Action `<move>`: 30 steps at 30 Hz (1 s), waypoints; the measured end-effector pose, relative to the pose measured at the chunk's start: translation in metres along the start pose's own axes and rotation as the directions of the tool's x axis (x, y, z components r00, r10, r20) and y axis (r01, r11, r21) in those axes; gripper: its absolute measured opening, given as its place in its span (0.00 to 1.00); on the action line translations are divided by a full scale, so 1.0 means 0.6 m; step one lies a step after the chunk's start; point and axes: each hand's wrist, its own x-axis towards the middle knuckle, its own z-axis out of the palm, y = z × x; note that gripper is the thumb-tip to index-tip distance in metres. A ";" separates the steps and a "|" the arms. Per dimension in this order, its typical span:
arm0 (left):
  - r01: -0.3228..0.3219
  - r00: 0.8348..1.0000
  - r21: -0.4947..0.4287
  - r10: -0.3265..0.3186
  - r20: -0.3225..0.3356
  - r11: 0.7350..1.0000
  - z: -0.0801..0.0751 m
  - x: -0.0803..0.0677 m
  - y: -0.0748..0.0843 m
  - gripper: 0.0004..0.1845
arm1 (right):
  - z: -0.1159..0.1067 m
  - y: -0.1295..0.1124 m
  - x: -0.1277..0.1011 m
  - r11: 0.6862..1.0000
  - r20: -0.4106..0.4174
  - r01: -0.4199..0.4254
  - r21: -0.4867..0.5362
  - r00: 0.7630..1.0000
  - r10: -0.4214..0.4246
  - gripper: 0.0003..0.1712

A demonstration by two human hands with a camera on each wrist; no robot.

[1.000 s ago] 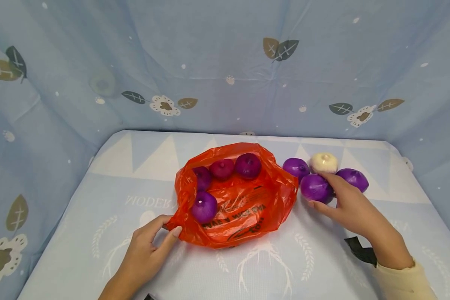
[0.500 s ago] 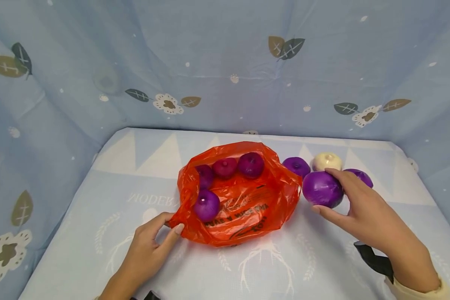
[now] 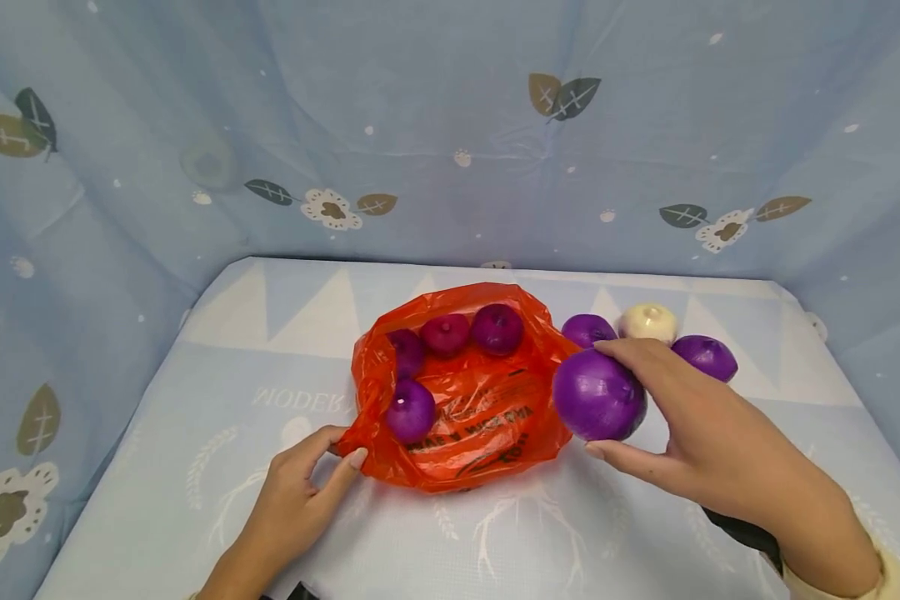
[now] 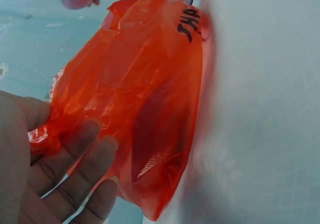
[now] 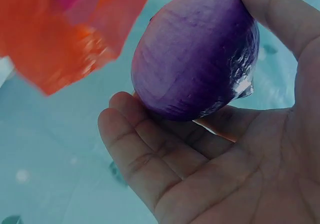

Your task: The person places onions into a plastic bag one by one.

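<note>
the right hand (image 3: pixel 690 433) cups a purple onion (image 3: pixel 598 394) between thumb and curled fingers, lifted off the table (image 3: pixel 157 467) and hanging just at the right-hand rim of the orange bag (image 3: pixel 480 417). the left hand (image 3: pixel 300 500) pinches the near-left edge of the bag, thumb against fingertips, and holds the mouth open. inside the bag lie four onions, three along its far side and one near its left front. beyond the bag's right rim three more rest on the table: a purple one (image 3: pixel 587 330) closest, a white onion (image 3: pixel 648 322) behind it, another purple one (image 3: pixel 707 357) furthest from the bag.

the risks, as i judge them: the grip is more a cradle than a clamp, and the onion's skin looks glossy, so a tilt of the palm could let it roll off short of the bag. the bag's right rim stands up soft and crumpled; the onion could catch it and fold the mouth closed, or push the whole bag leftward if the left-hand pinch slips.

compared with half a second ago, the onion has come from beside the white onion to the bag's rim, and higher; the left hand has stayed put.
</note>
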 end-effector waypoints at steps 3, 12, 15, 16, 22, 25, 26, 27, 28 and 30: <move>0.005 1.000 0.000 -0.005 -0.004 1.000 -0.001 -0.003 0.000 0.13 | 0.003 -0.015 0.017 0.998 0.023 0.066 0.007 0.998 -0.067 0.51; 0.014 1.000 -0.022 -0.014 -0.004 1.000 0.002 -0.002 0.003 0.13 | 0.024 -0.049 0.055 0.991 0.105 0.104 0.084 0.988 -0.113 0.48; 0.012 1.000 -0.036 -0.012 0.008 0.999 0.004 0.001 0.004 0.12 | 0.033 -0.056 0.064 0.992 0.112 0.097 0.081 0.988 -0.106 0.50; 0.011 1.000 -0.035 -0.011 0.010 0.999 0.004 0.002 0.004 0.12 | 0.037 -0.058 0.068 0.993 0.114 0.092 0.075 0.988 -0.101 0.51; 0.001 1.000 -0.010 -0.002 -0.007 1.000 0.002 0.002 0.005 0.14 | 0.074 -0.069 0.100 0.989 0.100 0.041 0.139 0.993 -0.055 0.51; 0.008 1.000 -0.011 -0.008 -0.003 1.000 0.000 0.001 0.005 0.14 | 0.096 -0.073 0.116 0.985 0.109 0.004 0.175 0.994 -0.023 0.50; 0.013 1.000 -0.011 -0.013 0.000 1.000 -0.001 0.002 0.006 0.14 | 0.102 -0.074 0.121 0.984 0.120 -0.009 0.177 0.993 -0.012 0.50; 0.014 1.000 -0.010 -0.014 0.002 1.000 -0.001 0.002 0.006 0.14 | 0.108 -0.075 0.124 0.984 0.132 -0.025 0.178 0.991 0.001 0.50; 0.016 1.000 -0.009 -0.016 0.003 1.000 -0.001 0.002 0.006 0.13 | 0.114 -0.075 0.128 0.983 0.144 -0.038 0.179 0.989 0.012 0.51; 0.020 1.000 -0.009 -0.020 0.006 1.000 -0.002 0.002 0.007 0.13 | 0.125 -0.076 0.133 0.984 0.169 -0.060 0.170 0.985 0.031 0.53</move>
